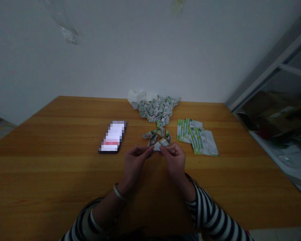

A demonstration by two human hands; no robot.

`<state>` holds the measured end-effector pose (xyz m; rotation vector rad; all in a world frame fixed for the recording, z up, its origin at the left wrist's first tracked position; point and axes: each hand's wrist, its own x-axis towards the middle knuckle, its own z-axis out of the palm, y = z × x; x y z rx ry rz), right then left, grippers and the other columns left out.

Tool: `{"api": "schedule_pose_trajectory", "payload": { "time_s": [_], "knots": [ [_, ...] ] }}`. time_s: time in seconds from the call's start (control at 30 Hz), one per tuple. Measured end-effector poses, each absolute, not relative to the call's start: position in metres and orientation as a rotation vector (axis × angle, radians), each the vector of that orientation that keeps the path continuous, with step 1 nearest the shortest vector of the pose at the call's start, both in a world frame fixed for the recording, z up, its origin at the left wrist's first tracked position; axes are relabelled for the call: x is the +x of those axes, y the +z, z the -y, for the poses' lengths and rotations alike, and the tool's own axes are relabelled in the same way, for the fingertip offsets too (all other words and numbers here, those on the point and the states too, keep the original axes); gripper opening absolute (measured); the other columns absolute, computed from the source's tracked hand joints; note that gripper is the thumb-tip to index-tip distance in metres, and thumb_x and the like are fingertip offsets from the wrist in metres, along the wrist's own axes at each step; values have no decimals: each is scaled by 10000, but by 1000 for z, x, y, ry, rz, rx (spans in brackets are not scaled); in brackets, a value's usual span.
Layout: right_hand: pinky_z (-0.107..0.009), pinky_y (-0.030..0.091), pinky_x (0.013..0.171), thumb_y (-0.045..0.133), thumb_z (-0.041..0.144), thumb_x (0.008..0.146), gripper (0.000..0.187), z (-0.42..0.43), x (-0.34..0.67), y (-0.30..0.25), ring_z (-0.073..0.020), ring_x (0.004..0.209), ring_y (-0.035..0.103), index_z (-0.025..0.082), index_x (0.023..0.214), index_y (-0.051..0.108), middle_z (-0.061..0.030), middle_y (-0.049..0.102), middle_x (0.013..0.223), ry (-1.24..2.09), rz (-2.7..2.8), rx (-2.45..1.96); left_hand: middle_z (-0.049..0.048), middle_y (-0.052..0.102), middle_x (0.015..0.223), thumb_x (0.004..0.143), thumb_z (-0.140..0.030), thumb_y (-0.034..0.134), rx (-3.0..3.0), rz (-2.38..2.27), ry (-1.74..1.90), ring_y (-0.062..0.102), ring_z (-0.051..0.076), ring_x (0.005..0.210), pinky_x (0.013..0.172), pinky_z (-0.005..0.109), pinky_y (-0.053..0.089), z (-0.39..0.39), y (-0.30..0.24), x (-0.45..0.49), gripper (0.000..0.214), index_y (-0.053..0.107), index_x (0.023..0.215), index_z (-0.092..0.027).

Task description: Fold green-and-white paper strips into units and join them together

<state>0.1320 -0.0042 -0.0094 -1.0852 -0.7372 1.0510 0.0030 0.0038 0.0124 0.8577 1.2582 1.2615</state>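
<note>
Wooden tabletop (pixel 65 174) stretches to a pale wall (pixel 130 50); over it, the left hand (pixel 134 163) and right hand (pixel 177 160) pinch a folded paper piece (pixel 158 146) between them (a heap of similar pieces (pixel 157 109) lies beyond, toward the wall).

Worktop (pixel 65 174): orange-brown wood, banded grain running left to right, surface dim. Left of centre, a phone (pixel 113 137), face up, lit screen pixelated, dark edge showing. Back centre, a broad pile (pixel 157 108) of small folded printed papers, grey-white with green; individual count unreadable. White wad (pixel 136 96) at the pile's back left, material unclear. Nearer, a few loose pieces (pixel 149 134) in similar print, the rearmost at the pile's front tip. Right of centre, flat green-and-white leaflets (pixel 204 142) in two overlapping groups, the nearer partly over the farther.
</note>
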Motion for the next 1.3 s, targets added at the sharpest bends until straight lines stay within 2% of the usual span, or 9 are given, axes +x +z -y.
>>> {"api": "schedule_pose_trajectory", "payload": {
  "time_s": [0.23,0.37,0.47,0.57,0.7,0.8,0.9,1.13,1.3],
  "knots": [
    [-293,576,642,783,311,679,388,5,129,-3,-151,633,685,216,949,520,11,717,772,1142,677,-1028,24,729,666,587,-279,851,834,-1232,1248,675,129,617,614,215,540,-7,10,1,305,688,803,-137],
    [-284,570,648,770,297,689,392,0,139,-9,-156,666,689,209,994,540,-2,719,801,1171,777,-1081,46,752,783,660,-319,803,1071,-1183,1110,683,153,702,682,251,542,-13,5,-6,329,728,933,-151],
    [-259,533,570,764,298,703,420,-4,148,-14,-150,604,657,213,1055,553,-1,708,768,1217,978,-1137,38,733,744,729,-362,740,1265,-1160,999,645,146,662,622,238,504,-15,2,-9,252,751,864,-149],
    [-214,424,452,734,310,747,454,-5,152,-17,-116,471,546,235,1143,527,45,631,631,1188,1128,-1171,19,667,618,756,-390,708,1336,-1182,969,568,118,564,526,212,429,-14,1,-10,260,739,755,-133],
    [-192,282,403,656,373,821,379,-3,149,-15,-86,390,409,229,1131,492,88,506,512,1261,1105,-1086,9,622,576,723,-401,731,1272,-1194,1031,524,102,523,499,205,398,-11,2,-7,282,698,682,-125],
    [-201,343,477,657,388,822,406,-2,149,-11,-100,494,512,237,1140,454,37,623,666,1328,1071,-953,10,630,609,720,-419,730,1190,-1125,959,532,104,538,508,205,395,-11,2,-4,296,693,734,-126],
    [-208,380,529,672,385,813,434,-3,153,-7,-107,562,555,243,1157,449,26,646,724,1456,1137,-874,10,647,680,728,-430,723,1149,-1030,924,542,103,575,532,204,402,-11,2,-2,307,683,810,-137],
    [-193,265,435,655,391,822,395,-6,153,-7,-69,445,373,210,1152,534,88,461,552,1514,1127,-892,-42,531,557,767,-427,693,1192,-1035,1030,459,73,504,496,189,359,-10,0,-5,324,560,660,-152],
    [-194,248,425,652,349,820,363,-7,162,-8,-62,455,350,197,1145,600,62,496,604,1585,1195,-852,-22,568,592,776,-464,672,1157,-953,911,503,88,525,506,201,393,-13,-1,-8,338,613,722,-136]
  ]
}}
